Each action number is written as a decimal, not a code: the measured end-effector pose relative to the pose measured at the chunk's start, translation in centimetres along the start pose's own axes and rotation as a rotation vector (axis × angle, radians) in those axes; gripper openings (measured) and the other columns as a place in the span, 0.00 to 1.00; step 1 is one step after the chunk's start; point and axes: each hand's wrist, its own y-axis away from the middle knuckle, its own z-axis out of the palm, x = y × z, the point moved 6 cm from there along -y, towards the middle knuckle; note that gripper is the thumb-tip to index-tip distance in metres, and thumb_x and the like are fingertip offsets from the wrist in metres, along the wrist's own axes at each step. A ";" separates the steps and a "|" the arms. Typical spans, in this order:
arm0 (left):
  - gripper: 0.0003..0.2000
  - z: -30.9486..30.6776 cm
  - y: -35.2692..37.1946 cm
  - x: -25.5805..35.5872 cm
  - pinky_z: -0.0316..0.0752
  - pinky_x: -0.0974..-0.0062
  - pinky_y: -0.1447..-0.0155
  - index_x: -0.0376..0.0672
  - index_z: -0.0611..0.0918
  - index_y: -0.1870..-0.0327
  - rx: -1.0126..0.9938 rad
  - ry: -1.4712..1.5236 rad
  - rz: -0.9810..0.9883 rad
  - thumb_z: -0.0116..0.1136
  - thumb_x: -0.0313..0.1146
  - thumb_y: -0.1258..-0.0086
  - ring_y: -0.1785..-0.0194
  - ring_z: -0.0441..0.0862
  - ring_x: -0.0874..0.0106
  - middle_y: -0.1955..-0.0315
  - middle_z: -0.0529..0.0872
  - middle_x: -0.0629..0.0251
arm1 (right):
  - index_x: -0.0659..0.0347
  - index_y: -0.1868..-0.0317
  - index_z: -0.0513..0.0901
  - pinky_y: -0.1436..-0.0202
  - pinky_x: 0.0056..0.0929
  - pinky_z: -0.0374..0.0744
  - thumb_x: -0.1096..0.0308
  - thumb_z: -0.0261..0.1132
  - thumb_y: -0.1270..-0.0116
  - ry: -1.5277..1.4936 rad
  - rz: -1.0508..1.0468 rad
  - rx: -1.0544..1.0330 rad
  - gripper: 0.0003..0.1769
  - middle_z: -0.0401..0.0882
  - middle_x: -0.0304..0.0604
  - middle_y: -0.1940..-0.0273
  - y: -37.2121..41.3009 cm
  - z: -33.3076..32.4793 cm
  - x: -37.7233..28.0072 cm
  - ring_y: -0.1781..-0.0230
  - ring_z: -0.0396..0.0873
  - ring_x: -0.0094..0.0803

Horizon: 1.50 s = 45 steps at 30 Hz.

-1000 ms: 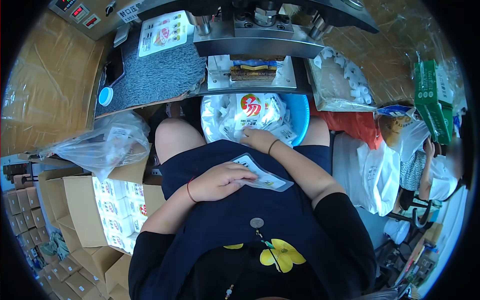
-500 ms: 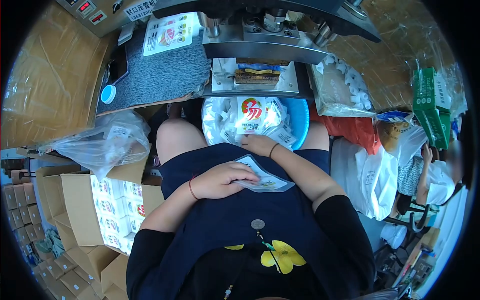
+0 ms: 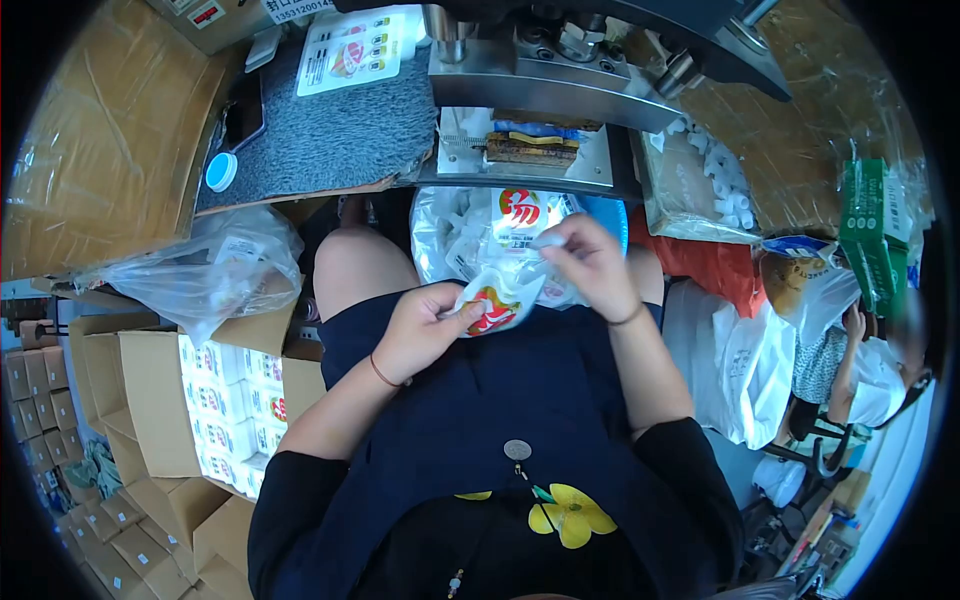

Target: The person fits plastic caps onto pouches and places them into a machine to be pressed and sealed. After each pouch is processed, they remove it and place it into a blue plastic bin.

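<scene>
My left hand (image 3: 432,325) is closed on a plastic pouch (image 3: 492,308) printed with a red and green design, gripping it by its left side. The pouch is bent and held over my lap. Just above its right end, my right hand (image 3: 592,262) has thumb and forefinger pinched at a small white piece (image 3: 548,242), partly hidden by the fingers. Between my knees stands a blue tub (image 3: 617,225) lined with clear plastic. More printed pouches (image 3: 520,212) lie in it, beneath and behind my hands.
A metal press (image 3: 560,80) stands ahead over the table edge. On a grey mat (image 3: 350,130) lie a phone (image 3: 245,115), a blue-lidded jar (image 3: 221,172) and a printed sheet (image 3: 355,52). An open carton (image 3: 160,400) of packs is at left; another person (image 3: 870,380) sits far right.
The pouch has been raised from my lap toward the tub and turned, its coloured print now showing. My right hand has lifted out of the tub. The view has shifted slightly.
</scene>
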 end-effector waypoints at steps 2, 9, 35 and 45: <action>0.13 -0.3 -0.7 0.8 0.74 0.82 0.56 0.34 0.88 0.56 0.013 -0.106 0.005 0.67 0.38 0.24 0.61 0.78 0.86 0.65 0.88 0.73 | 0.66 0.52 0.86 0.50 0.27 0.81 0.73 0.69 0.29 -0.238 -0.048 0.090 0.08 0.88 0.45 0.56 0.0 -1.9 -4.4 0.56 0.84 0.26; 0.14 2.9 -2.1 2.8 0.78 0.80 0.52 0.32 0.87 0.52 -0.110 0.073 0.010 0.64 0.37 0.22 0.58 0.81 0.84 0.61 0.89 0.69 | 0.67 0.59 0.84 0.55 0.27 0.79 0.73 0.69 0.30 0.236 -0.214 0.027 0.05 0.87 0.44 0.59 -1.8 -2.0 -10.6 0.60 0.83 0.28; 0.18 -12.3 -12.6 12.9 0.76 0.61 0.38 0.32 0.72 0.41 0.838 -0.641 0.649 0.59 0.32 0.25 0.41 0.80 0.56 0.49 0.80 0.45 | 0.58 0.34 0.75 0.38 0.50 0.79 0.73 0.60 0.28 1.225 0.004 0.223 0.22 0.67 0.61 0.29 -6.7 -15.6 -1.4 0.35 0.74 0.64; 0.30 -11.7 -8.9 10.1 0.64 0.49 0.26 0.48 0.76 0.29 0.462 -1.428 0.539 0.64 0.49 0.31 0.24 0.68 0.51 0.27 0.72 0.55 | 0.67 0.45 0.78 0.42 0.49 0.77 0.76 0.62 0.32 1.122 -0.045 0.481 0.15 0.81 0.60 0.47 -6.3 -16.7 -1.2 0.47 0.80 0.60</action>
